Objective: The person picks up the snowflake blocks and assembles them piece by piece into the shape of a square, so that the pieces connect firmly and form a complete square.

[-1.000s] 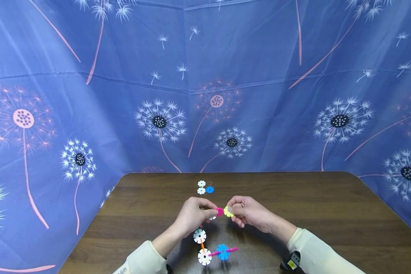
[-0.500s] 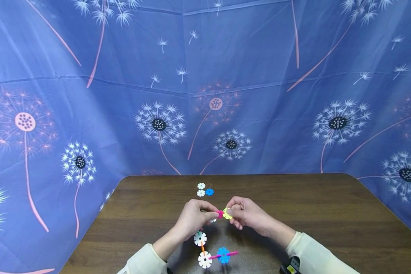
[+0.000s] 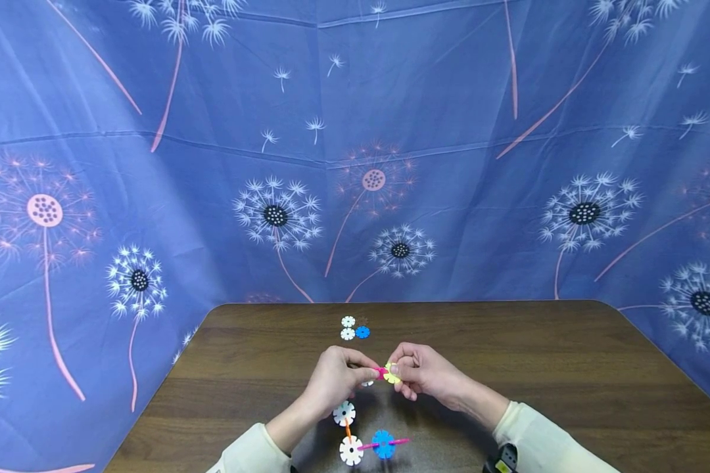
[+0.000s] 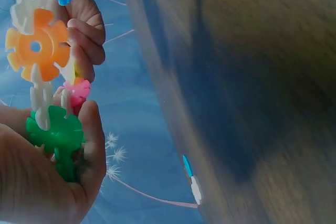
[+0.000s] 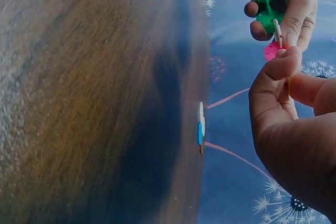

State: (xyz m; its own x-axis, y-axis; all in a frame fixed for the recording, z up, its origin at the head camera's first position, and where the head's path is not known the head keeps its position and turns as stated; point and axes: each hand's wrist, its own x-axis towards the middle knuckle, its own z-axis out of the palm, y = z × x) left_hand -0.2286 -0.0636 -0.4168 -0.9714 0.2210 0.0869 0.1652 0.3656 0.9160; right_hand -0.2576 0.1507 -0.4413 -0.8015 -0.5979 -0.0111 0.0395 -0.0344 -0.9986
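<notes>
In the head view my left hand (image 3: 338,378) pinches a pink notched plastic disc (image 3: 381,372) between thumb and forefinger. The pink disc belongs to a chain of snowflake-shaped linking discs. From the left hand the chain hangs through a green disc (image 4: 58,129), white discs (image 3: 344,413), an orange disc (image 4: 44,51) and a blue disc (image 3: 383,444). My right hand (image 3: 430,374) pinches a yellow notched disc (image 3: 392,376), its edge right at the pink one's edge. Fingers cover most of the yellow disc in the right wrist view.
On the wooden table (image 3: 248,358), past the hands, lie two white discs (image 3: 347,334), a blue disc (image 3: 363,332) and a brown disc (image 3: 363,320). A blue dandelion-print cloth (image 3: 467,197) hangs behind the table's back edge.
The yellow disc in my right hand has moved left, closing the small gap to the pink disc. Both hands have sunk slightly in the head view, and the chain's lower end with them.
</notes>
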